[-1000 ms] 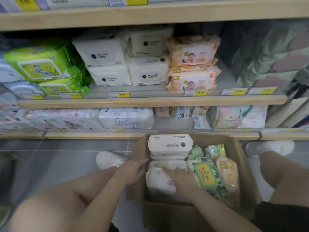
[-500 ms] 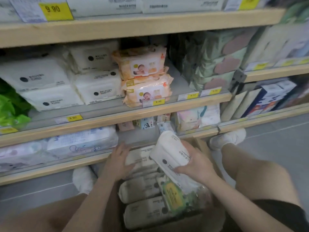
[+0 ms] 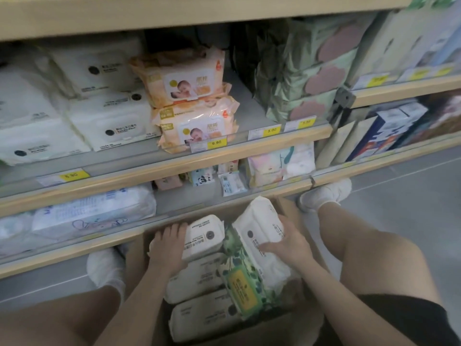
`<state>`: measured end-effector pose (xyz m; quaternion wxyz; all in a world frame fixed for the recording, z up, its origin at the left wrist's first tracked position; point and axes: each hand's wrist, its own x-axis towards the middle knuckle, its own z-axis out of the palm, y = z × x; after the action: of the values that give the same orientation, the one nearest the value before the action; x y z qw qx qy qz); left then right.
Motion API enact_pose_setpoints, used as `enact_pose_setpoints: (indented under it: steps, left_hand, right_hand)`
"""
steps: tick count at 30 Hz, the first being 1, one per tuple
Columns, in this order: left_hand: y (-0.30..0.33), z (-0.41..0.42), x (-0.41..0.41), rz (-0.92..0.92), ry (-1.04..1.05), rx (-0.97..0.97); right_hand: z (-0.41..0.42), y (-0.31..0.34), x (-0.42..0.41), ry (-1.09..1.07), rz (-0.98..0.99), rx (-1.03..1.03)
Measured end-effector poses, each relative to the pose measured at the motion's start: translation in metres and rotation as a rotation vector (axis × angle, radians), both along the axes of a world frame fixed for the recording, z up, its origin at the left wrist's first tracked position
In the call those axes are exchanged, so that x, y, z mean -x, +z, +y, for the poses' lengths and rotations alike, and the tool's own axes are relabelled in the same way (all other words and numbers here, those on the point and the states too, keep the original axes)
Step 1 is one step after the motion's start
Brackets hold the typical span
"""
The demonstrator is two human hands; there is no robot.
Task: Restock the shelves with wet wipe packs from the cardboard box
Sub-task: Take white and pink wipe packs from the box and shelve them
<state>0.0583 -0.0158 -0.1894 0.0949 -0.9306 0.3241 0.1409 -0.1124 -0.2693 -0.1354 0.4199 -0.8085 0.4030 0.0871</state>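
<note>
Crouching over an open cardboard box (image 3: 139, 250) on the floor, a person works both hands inside it, knees spread to either side and white shoes (image 3: 324, 194) planted by the base of the shelving. The right hand (image 3: 287, 242) grips a white wet wipe pack (image 3: 262, 228), fingers curled round its lower edge and thumb over its side, holding it tilted with its upper end raised above the box's rim. The left hand (image 3: 169, 248) rests on a second white pack (image 3: 204, 237) at the far end of the box, fingers laid over its left end; whether they curl under it cannot be told. Two more white packs (image 3: 197, 283) lie stacked toward the near end of the box, and a green leaf-printed pack with a yellow label (image 3: 242, 285) sits between them and the raised pack.

Above the box, the middle shelf (image 3: 174, 163) carries white wet wipe packs with black dots (image 3: 109, 118) in stacks on the left, and two orange baby wipe packs (image 3: 192, 108) stacked just right of them. Yellow price tags (image 3: 216, 143) line the shelf's front edge. To the right stand green packs with pink patches (image 3: 311, 78). The lower shelf (image 3: 74, 248) holds pale blue-printed packs (image 3: 94, 211) on the left, small packets (image 3: 232, 183) in the middle and a pastel pack (image 3: 282, 163) on the right.
</note>
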Motion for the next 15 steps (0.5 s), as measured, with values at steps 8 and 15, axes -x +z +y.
enact_pose_setpoints:
  steps: [8,15]
  left_hand:
    - [0.021,-0.009,0.0,0.045,0.032,0.057]
    - [0.094,0.025,0.006,0.024,0.012,0.16]
  right_hand:
    - [-0.003,0.01,-0.002,0.094,-0.003,0.075]
    - [0.002,0.062,-0.019,0.249,-0.121,0.197]
